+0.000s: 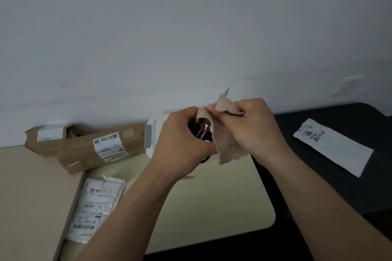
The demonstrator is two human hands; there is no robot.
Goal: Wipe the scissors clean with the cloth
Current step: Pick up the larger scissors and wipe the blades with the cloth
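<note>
My left hand [182, 140] grips the dark handles of the scissors [203, 131] above the table, blades pointing up and away. A beige cloth [228, 144] is wrapped round the blades. My right hand [252, 125] pinches the cloth against them. Only the silver blade tip pokes out above the cloth, and a short stretch of blade shows near the handles. The rest of the scissors is hidden by the cloth and my fingers.
Two brown cardboard parcels [91, 148] lie at the back left. A white container with a grey latch [151, 137] sits behind my hands. A white mailer bag [95, 207] lies front left, another [333, 146] on the dark table [339, 186] at right. The wall is close behind.
</note>
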